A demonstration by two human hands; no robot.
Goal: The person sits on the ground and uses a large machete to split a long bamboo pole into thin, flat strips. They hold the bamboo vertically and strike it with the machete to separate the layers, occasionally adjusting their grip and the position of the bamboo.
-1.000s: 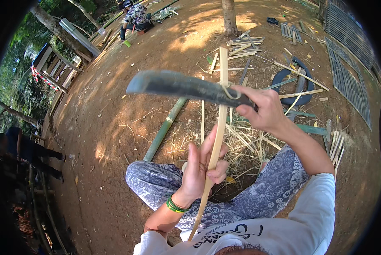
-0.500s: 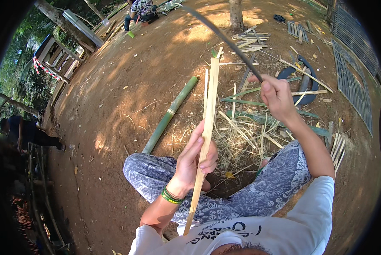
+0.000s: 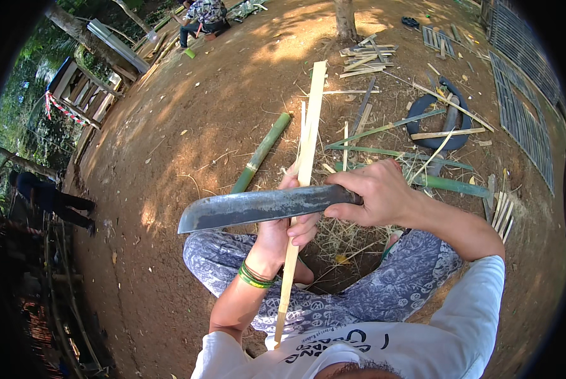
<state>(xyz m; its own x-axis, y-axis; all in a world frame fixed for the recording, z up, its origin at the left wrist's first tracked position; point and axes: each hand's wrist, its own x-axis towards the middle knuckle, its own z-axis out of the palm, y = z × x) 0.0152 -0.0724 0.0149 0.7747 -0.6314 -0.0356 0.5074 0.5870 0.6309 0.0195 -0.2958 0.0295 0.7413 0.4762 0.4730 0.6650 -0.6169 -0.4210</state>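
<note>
My left hand grips a long pale bamboo strip that stands nearly upright in front of me, its lower end near my chest. My right hand is closed around the handle of a big dark machete. The blade lies level across the strip and points left, just above my left fingers. A green band sits on my left wrist. I sit on bare earth with patterned trousers, my knees spread around the strip.
A green bamboo pole lies on the ground ahead. Bamboo slivers and shavings litter the right side, with a black tyre, a woven fence panel, a tree trunk and a seated person beyond.
The machete was lifted high and away half a second ago; it has come down and now lies level across the strip at my left hand. The strip stayed upright.
</note>
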